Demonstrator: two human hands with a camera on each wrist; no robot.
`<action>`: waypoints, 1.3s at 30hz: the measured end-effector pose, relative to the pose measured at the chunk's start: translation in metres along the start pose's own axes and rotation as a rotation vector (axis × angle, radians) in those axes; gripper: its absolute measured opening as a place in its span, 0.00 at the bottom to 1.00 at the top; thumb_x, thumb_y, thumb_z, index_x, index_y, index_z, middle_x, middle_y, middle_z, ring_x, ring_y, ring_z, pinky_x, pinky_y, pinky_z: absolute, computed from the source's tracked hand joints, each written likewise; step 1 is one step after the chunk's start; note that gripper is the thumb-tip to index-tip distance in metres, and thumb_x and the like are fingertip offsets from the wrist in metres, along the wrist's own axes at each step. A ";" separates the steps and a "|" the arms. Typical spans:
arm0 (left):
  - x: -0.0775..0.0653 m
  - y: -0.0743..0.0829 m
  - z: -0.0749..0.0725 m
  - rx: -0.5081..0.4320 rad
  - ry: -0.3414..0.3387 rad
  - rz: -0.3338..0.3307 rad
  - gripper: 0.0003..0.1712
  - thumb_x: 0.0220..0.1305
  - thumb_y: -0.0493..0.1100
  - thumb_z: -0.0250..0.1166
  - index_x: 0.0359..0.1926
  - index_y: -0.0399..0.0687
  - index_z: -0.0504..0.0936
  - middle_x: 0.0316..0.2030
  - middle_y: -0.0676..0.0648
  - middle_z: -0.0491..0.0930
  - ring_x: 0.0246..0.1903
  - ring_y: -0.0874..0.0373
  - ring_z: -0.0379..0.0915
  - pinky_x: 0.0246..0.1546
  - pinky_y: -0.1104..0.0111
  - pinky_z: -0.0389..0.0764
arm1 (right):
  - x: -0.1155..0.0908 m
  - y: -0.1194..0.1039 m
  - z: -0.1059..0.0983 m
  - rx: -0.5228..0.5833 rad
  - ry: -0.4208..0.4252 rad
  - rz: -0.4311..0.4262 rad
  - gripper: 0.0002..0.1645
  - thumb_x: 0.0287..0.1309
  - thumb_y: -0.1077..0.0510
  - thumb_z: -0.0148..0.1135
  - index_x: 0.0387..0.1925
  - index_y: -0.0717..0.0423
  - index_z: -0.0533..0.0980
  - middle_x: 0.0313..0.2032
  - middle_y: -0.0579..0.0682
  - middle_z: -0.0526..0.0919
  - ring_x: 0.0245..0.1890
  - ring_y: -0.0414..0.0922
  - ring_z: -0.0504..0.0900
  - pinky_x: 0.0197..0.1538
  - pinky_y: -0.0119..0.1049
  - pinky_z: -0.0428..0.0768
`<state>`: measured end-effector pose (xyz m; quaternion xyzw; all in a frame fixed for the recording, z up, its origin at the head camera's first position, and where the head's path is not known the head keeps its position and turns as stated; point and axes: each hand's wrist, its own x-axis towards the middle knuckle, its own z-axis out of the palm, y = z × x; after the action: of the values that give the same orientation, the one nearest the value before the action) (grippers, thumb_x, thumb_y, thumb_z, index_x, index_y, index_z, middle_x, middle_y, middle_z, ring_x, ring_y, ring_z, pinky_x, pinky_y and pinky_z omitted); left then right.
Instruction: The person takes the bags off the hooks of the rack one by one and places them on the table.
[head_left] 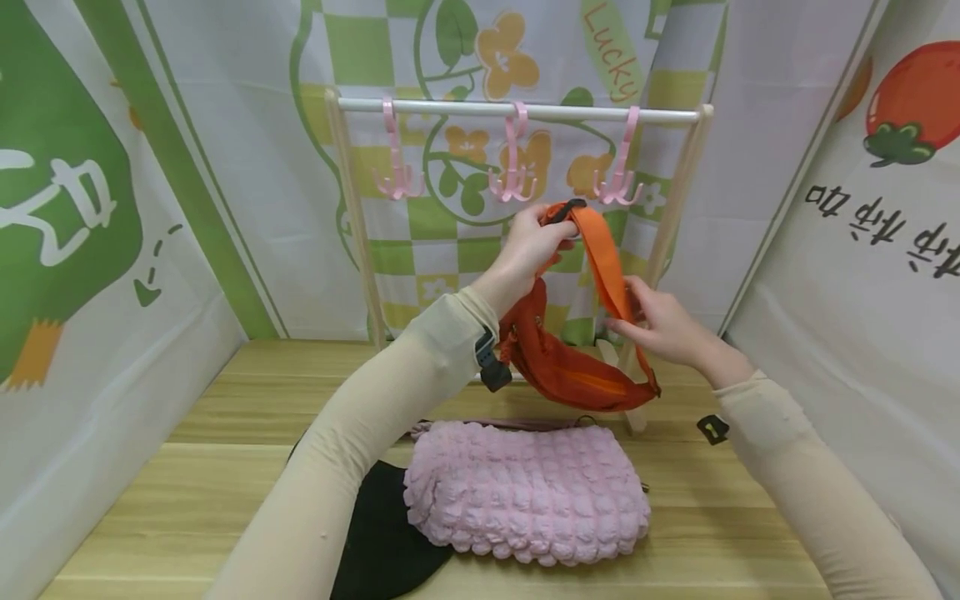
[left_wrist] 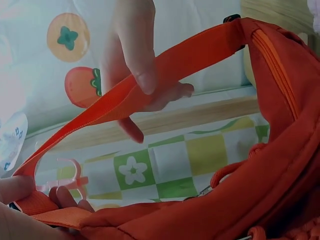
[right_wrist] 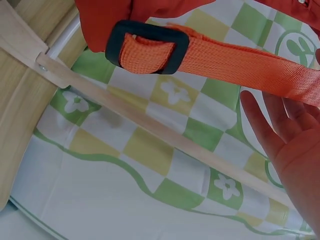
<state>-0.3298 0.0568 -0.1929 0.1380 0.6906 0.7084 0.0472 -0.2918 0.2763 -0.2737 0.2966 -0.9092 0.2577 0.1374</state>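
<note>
An orange waist bag (head_left: 585, 375) hangs by its strap in front of the rack, its pouch sagging below. Up near the hooks, my left hand (head_left: 531, 242) grips the strap beside a black buckle (head_left: 566, 211). My right hand (head_left: 667, 321) has the wide strap (left_wrist: 200, 52) between thumb and fingers, farther down its right side. A black strap adjuster (right_wrist: 147, 47) shows near the pouch in the right wrist view. Three pink hooks hang from the rail; the middle hook (head_left: 513, 158) and right hook (head_left: 621, 162) are closest to my left hand.
The rack has a metal rail (head_left: 465, 107) and wooden legs. A pink puffy bag (head_left: 525, 492) lies on the wooden table (head_left: 225, 467), overlapping a black item (head_left: 390, 533). Printed cloth walls (head_left: 847, 275) stand at the back and both sides.
</note>
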 end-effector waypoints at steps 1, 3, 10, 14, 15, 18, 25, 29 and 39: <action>0.000 0.000 -0.001 -0.004 -0.008 -0.005 0.12 0.65 0.40 0.60 0.49 0.47 0.77 0.39 0.49 0.80 0.35 0.58 0.78 0.31 0.70 0.76 | 0.000 0.000 -0.001 -0.003 0.002 0.000 0.28 0.60 0.59 0.61 0.59 0.64 0.63 0.36 0.59 0.83 0.36 0.52 0.84 0.37 0.42 0.84; -0.001 0.000 -0.001 -0.015 -0.018 -0.012 0.13 0.66 0.40 0.59 0.50 0.47 0.76 0.39 0.48 0.80 0.35 0.57 0.78 0.31 0.70 0.76 | -0.001 0.001 -0.002 -0.008 0.009 -0.008 0.28 0.61 0.60 0.61 0.58 0.64 0.63 0.35 0.57 0.83 0.35 0.51 0.84 0.37 0.42 0.84; -0.003 -0.002 -0.006 0.001 -0.081 -0.032 0.15 0.69 0.42 0.56 0.54 0.48 0.75 0.40 0.44 0.80 0.39 0.54 0.79 0.34 0.69 0.78 | -0.003 0.005 -0.006 -0.013 0.039 -0.046 0.25 0.62 0.63 0.57 0.59 0.64 0.63 0.33 0.54 0.82 0.32 0.46 0.82 0.35 0.41 0.84; -0.002 -0.005 -0.009 0.012 -0.118 -0.041 0.15 0.70 0.43 0.55 0.55 0.48 0.75 0.42 0.41 0.80 0.41 0.51 0.79 0.34 0.68 0.78 | -0.005 0.007 -0.007 -0.028 0.057 -0.053 0.24 0.62 0.63 0.57 0.59 0.62 0.64 0.32 0.52 0.81 0.30 0.44 0.81 0.33 0.39 0.83; -0.002 -0.006 -0.010 0.014 -0.124 -0.044 0.15 0.70 0.43 0.54 0.55 0.48 0.75 0.43 0.40 0.80 0.42 0.50 0.79 0.34 0.68 0.78 | -0.005 0.007 -0.007 -0.031 0.060 -0.056 0.24 0.63 0.63 0.57 0.59 0.62 0.64 0.31 0.52 0.81 0.30 0.45 0.81 0.33 0.37 0.83; -0.001 -0.009 -0.012 0.021 -0.142 -0.049 0.16 0.70 0.43 0.54 0.57 0.46 0.74 0.43 0.39 0.79 0.45 0.48 0.79 0.34 0.68 0.78 | -0.006 0.008 -0.009 -0.033 0.068 -0.055 0.23 0.63 0.63 0.56 0.59 0.61 0.65 0.31 0.51 0.81 0.29 0.46 0.81 0.30 0.33 0.82; 0.000 -0.010 -0.016 0.047 -0.195 -0.071 0.19 0.70 0.42 0.54 0.61 0.47 0.71 0.34 0.46 0.79 0.44 0.48 0.79 0.35 0.66 0.79 | -0.009 0.009 -0.013 -0.024 0.060 -0.041 0.21 0.66 0.61 0.54 0.59 0.58 0.66 0.32 0.51 0.81 0.29 0.44 0.80 0.27 0.31 0.79; 0.000 -0.011 -0.020 0.053 -0.234 -0.074 0.19 0.71 0.43 0.53 0.61 0.47 0.69 0.36 0.43 0.78 0.39 0.51 0.79 0.37 0.64 0.80 | -0.010 0.008 -0.017 -0.034 0.063 -0.050 0.21 0.65 0.62 0.54 0.58 0.59 0.67 0.33 0.50 0.81 0.28 0.39 0.80 0.29 0.30 0.80; 0.000 -0.018 -0.028 0.057 -0.287 -0.082 0.17 0.71 0.44 0.53 0.57 0.44 0.71 0.36 0.41 0.78 0.31 0.55 0.80 0.31 0.67 0.81 | -0.012 0.005 -0.027 -0.050 0.077 -0.053 0.18 0.64 0.64 0.55 0.55 0.59 0.71 0.33 0.50 0.83 0.30 0.38 0.80 0.32 0.26 0.79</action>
<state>-0.3395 0.0301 -0.2109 0.2107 0.7018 0.6588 0.1705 -0.2826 0.2997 -0.2581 0.3068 -0.9014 0.2421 0.1862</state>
